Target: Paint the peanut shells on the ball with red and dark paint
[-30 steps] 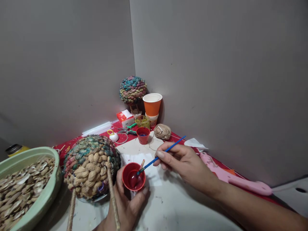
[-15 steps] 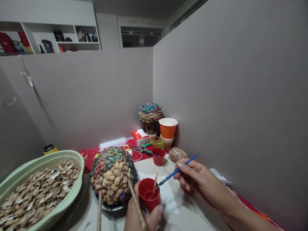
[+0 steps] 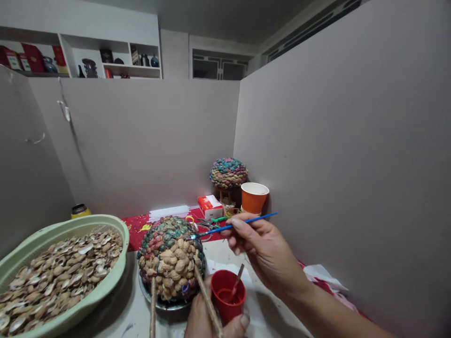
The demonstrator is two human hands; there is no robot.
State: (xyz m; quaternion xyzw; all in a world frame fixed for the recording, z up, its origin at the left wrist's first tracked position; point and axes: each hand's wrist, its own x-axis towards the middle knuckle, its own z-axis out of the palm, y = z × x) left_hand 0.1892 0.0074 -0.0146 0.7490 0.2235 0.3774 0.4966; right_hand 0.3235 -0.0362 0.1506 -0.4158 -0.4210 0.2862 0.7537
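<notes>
Cannot see basket or left hand whole, cut by frame edges, nor base of red cup, behind thumb.

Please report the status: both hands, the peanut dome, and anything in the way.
Right hand holds blue paintbrush, tip at dome. Left hand grips red cup. Dome front mostly uncoloured, top coloured. Stick crosses before left hand.

Basket (shells inside) left of peanut dome; cup right of dome, stick in cup; box behind both.
</notes>
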